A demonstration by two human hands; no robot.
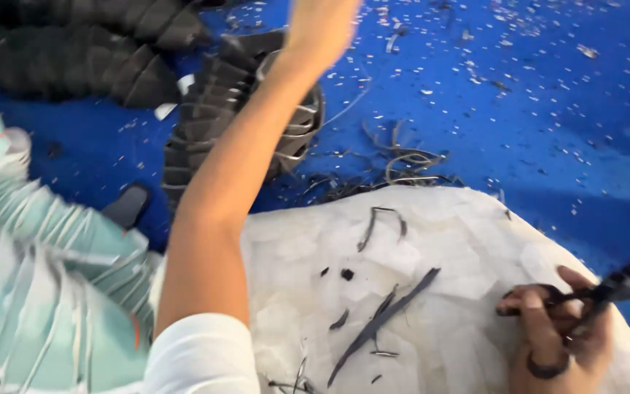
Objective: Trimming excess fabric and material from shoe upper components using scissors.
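Reaching left hand [320, 29] beyond white pad [461, 248] toward black stacked pieces [220, 117], grip blurred, cannot tell. Right hand [555, 332] closing round scissors [614, 284] at pad's near edge; we're keeping blades pointing away.

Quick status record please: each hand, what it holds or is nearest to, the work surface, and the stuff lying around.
left hand: raised and blurred, reaching toward the black stacked pieces; grip cannot be told
right hand: fingers through the handles of scissors
work surface: white pad with thin dark strips on it
floor: blue mat strewn with small white flecks and dark trimmings
left side: pale green stacked pieces
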